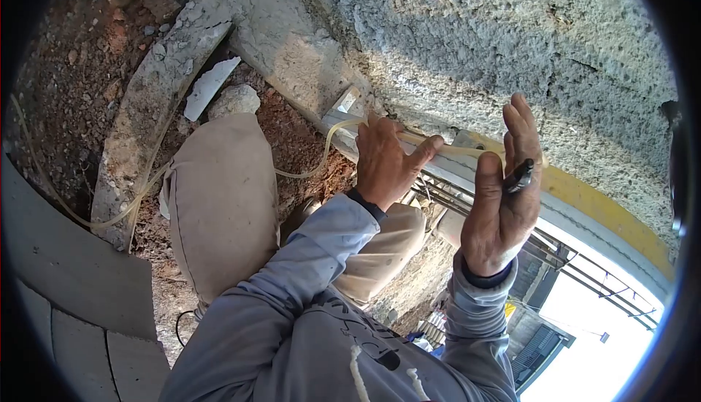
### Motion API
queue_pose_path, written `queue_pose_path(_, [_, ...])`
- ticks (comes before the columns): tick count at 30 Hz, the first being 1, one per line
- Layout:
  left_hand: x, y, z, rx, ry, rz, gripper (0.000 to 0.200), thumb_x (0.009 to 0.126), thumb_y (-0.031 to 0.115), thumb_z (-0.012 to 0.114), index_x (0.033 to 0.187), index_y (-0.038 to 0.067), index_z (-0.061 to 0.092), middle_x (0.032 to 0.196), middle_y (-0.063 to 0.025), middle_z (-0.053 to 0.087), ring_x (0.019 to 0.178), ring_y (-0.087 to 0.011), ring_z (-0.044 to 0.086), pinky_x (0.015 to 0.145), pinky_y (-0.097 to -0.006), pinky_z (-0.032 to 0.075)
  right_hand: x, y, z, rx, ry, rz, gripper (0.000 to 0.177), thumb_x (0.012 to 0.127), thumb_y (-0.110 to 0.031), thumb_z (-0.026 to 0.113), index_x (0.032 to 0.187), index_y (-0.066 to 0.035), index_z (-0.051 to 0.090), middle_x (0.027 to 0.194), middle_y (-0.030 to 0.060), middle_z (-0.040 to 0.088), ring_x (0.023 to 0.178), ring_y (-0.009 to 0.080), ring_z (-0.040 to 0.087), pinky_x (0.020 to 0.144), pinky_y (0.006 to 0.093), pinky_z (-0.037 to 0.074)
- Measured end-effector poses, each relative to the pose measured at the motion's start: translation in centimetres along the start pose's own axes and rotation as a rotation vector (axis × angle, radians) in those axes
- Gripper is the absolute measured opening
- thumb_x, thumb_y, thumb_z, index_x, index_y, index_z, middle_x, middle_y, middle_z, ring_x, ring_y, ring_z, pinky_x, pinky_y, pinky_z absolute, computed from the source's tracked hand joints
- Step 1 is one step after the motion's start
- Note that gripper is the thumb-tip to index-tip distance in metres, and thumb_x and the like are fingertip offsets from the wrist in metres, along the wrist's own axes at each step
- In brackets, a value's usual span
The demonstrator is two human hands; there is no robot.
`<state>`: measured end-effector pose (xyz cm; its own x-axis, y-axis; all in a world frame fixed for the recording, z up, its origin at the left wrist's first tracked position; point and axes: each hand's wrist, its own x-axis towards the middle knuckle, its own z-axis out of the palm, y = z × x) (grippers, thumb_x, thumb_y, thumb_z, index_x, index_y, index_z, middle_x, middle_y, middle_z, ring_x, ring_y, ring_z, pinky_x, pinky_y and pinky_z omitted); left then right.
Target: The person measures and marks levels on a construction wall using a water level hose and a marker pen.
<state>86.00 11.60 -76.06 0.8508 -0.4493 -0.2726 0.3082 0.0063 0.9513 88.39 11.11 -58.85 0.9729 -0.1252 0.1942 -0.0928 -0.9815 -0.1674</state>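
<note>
My left hand (387,157) is at the edge of a long grey board (453,170) along the wall, its fingers bent over a thin clear yellowish tube (328,143). Its thumb lies along the tube toward the right. Upright on the right is my right hand (509,190), its fingers stretched up and a short dark pen-like object (519,176) held between them. The tube reaches this hand behind the thumb; whether the thumb grips it is hidden. From my left hand the tube loops down past my knee and away to the left.
A rough concrete wall (475,44) rises beyond the board, with a yellow strip (606,208) along it at right. Left lie reddish soil (80,59), a curved concrete edge (146,124), a white shard (210,88) and grey slabs (66,256). Metal bars (584,267) show lower right.
</note>
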Motion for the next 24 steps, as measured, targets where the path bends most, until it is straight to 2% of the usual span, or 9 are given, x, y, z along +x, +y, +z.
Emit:
queue_pose_path(3, [0.0,-1.4,1.0,0.028,0.004,0.053,0.073,0.079,0.063,0.061,0.096,-0.007,0.047,0.093,-0.0216,0.046,0.090,-0.0354,0.046,0.079,-0.0487,0.038,2.0,-0.3,1.3,-0.106,0.012,-0.123,0.037,0.090,-0.009,0.056,0.126,0.001,0.054,0.133,0.0228,0.050,0.129,0.0376,0.043,0.108,0.0469,0.031])
queue_pose_path(7, [0.4,-1.5,1.3,0.075,0.011,0.053,0.072,0.078,0.064,0.060,0.091,-0.006,0.048,0.093,-0.0243,0.047,0.090,-0.0393,0.045,0.080,-0.0535,0.035,4.3,0.9,3.9,-0.194,-0.121,-0.331,0.036,0.093,-0.017,0.056,0.126,-0.005,0.056,0.135,0.0189,0.050,0.128,0.0347,0.043,0.106,0.0463,0.032])
queue_pose_path(9, [0.6,-1.6,1.7,0.112,0.005,0.059,0.070,0.079,0.063,0.060,0.091,-0.004,0.049,0.094,-0.0248,0.047,0.091,-0.0405,0.046,0.080,-0.0536,0.035,4.7,1.3,5.3,-0.256,-0.166,-0.278,0.034,0.093,-0.018,0.056,0.125,-0.006,0.057,0.131,0.0184,0.053,0.124,0.0346,0.048,0.103,0.0453,0.037])
queue_pose_path(11, [0.1,-1.7,1.5,0.161,0.031,0.102,0.067,0.079,0.062,0.060,0.091,-0.003,0.049,0.095,-0.0245,0.048,0.092,-0.0405,0.046,0.080,-0.0534,0.036,5.2,2.1,6.3,-0.063,-0.203,-0.114,0.028,0.087,-0.014,0.061,0.112,-0.002,0.062,0.111,0.0195,0.063,0.110,0.0366,0.057,0.095,0.0436,0.043])
queue_pose_path(12, [0.0,-1.5,1.1,0.186,0.046,0.122,0.066,0.079,0.062,0.060,0.091,-0.002,0.050,0.095,-0.0243,0.048,0.092,-0.0406,0.046,0.080,-0.0533,0.036,5.0,2.2,6.3,-0.057,-0.205,-0.116,0.028,0.087,-0.014,0.061,0.112,-0.002,0.062,0.111,0.0195,0.063,0.110,0.0366,0.057,0.095,0.0436,0.043])
queue_pose_path(14, [-0.1,-0.9,0.6,0.173,0.084,0.112,0.067,0.077,0.063,0.061,0.091,-0.002,0.050,0.094,-0.0231,0.049,0.091,-0.0392,0.047,0.079,-0.0529,0.036,4.4,2.3,5.8,-0.181,-0.249,0.101,0.027,0.090,-0.026,0.060,0.101,-0.001,0.065,0.108,0.0208,0.062,0.099,0.0348,0.060,0.078,0.0407,0.048])
queue_pose_path(18, [-0.2,0.2,-0.7,0.135,0.058,0.036,0.067,0.077,0.066,0.060,0.090,0.001,0.053,0.092,-0.0150,0.053,0.088,-0.0350,0.049,0.078,-0.0500,0.035,2.2,3.4,4.9,-0.453,-0.176,0.206,0.036,0.094,-0.035,0.055,0.092,-0.001,0.067,0.093,0.0196,0.065,0.082,0.0331,0.064,0.064,0.0396,0.049])
queue_pose_path(21, [-0.3,-0.3,-0.8,0.146,0.073,0.074,0.064,0.079,0.065,0.059,0.092,0.003,0.055,0.093,-0.0110,0.057,0.090,-0.0331,0.051,0.077,-0.0486,0.036,1.6,3.5,5.0,-0.299,-0.018,0.336,0.043,0.094,-0.042,0.053,0.088,-0.002,0.068,0.058,0.0124,0.061,0.055,0.0295,0.063,0.053,0.0368,0.048])
queue_pose_path(24, [0.1,-1.1,-1.4,0.134,0.054,0.096,0.053,0.085,0.055,0.058,0.096,0.003,0.059,0.091,-0.0097,0.061,0.090,-0.0300,0.054,0.078,-0.0455,0.040,2.1,4.1,4.7,-0.183,-0.052,0.492,0.047,0.093,-0.045,0.053,0.088,-0.001,0.067,0.059,0.0119,0.063,0.058,0.0250,0.066,0.054,0.0345,0.048])
